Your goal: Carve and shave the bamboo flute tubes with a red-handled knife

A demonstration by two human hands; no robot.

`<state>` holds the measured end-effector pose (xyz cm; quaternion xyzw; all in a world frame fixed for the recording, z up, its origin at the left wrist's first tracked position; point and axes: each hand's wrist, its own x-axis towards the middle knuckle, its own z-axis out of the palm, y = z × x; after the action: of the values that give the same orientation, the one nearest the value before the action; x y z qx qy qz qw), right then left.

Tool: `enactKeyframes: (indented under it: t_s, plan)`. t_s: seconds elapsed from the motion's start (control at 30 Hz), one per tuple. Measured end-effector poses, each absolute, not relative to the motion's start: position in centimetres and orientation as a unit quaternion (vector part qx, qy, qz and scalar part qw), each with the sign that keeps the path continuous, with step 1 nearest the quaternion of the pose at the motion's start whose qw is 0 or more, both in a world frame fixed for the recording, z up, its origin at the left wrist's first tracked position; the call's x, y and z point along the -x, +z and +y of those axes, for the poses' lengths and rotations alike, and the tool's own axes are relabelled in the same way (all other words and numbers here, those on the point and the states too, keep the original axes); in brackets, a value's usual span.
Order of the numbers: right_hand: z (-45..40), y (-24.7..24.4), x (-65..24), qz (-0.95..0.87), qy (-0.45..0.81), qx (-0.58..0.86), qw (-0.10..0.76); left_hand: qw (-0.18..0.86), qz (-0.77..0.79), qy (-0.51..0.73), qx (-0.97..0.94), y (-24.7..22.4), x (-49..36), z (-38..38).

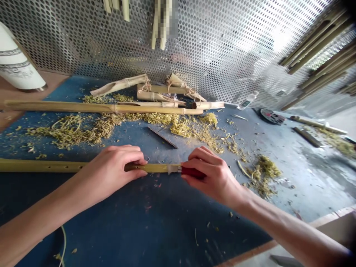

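Observation:
A yellow-green bamboo tube (41,165) with a row of small drilled holes lies across the front of the blue work mat (133,211). My left hand (111,168) grips the tube from above, with the fingers curled over it. My right hand (214,178) is shut on a red-handled knife (193,172). The knife's pale blade (172,169) rests on the tube's upper surface, just right of my left fingers. The tube's far right end is hidden by the blade and my right hand.
Long bamboo poles (97,108) and string-tied bamboo pieces (119,84) lie at the back, before a perforated metal sheet (222,48). Bamboo shavings (69,131) are strewn across the mat. A thin dark metal rod (162,137) lies beyond my hands. A white bottle (247,101) stands back right.

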<state>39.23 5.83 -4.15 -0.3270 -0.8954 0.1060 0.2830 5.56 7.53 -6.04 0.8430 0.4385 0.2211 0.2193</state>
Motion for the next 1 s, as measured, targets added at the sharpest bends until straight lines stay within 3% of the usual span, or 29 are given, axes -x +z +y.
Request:
enactKeyframes:
  t_s: [1.0]
  plan:
    - [5.5, -4.1, -39.1, -0.889, 0.102, 0.337, 0.293, 0.216, 0.444, 0.217, -0.842, -6.0, -5.4, 7.4]
